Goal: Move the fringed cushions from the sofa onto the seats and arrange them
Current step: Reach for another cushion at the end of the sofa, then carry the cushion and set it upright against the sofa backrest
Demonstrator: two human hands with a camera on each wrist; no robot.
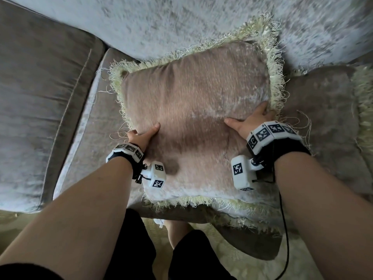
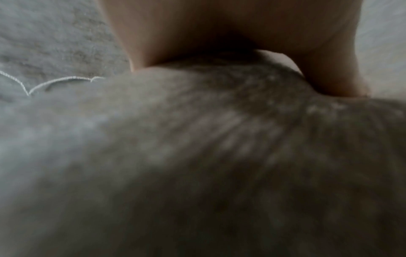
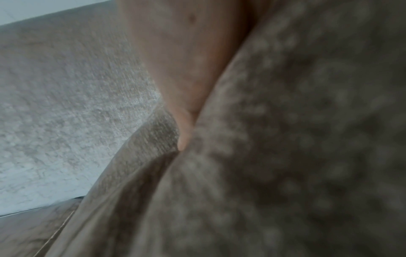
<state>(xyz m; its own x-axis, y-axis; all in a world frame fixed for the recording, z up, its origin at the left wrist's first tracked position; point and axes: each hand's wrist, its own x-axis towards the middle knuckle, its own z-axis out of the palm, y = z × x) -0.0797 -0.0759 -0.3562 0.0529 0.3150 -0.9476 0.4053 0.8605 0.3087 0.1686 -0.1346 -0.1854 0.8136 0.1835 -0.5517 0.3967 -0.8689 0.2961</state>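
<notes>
Left hand fingers hidden behind cushion; second cushion cut off

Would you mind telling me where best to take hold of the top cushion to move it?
Probably by its two side edges, left hand and right hand coming in from opposite sides, thumbs on top. The cushion is wide, soft and flat, and its fringe looks too loose to pull on.

Your left hand and right hand grip the taupe velvet cushion with cream fringe by its near sides, over the grey sofa seat.
</notes>
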